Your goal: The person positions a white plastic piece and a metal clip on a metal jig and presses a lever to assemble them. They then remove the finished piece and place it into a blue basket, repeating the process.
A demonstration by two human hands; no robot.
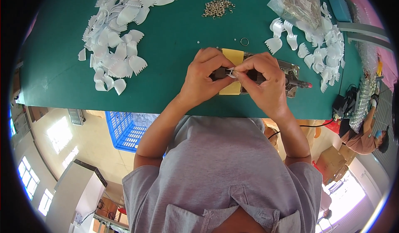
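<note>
Small white piece [231, 73] largely covered, outline indistinct; sits between left hand [202, 76] and right hand [268, 77], over a dark fixture [290, 77] they partly hide. Right hand pinches piece; left hand curled alongside, cannot tell whether gripping. Clear bag [296, 4] cut off above.

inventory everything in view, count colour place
Table: one, green, across top
Toothed pieces: many, white, table left and right
Metal clips: many, brassy, far centre
Device: one, dark, near centre
Sheet: one, yellow, by device
Ring: one, silvery, beyond device
Bag: one, clear, far right
Small part: one, pale, centre
Crate: one, blue, floor left
Cartons: several, brown, floor right
Co-worker: at least one, brownish top, right edge
Left grip: one, bare, pinching small part
Right grip: one, bare, pinching small part
</note>
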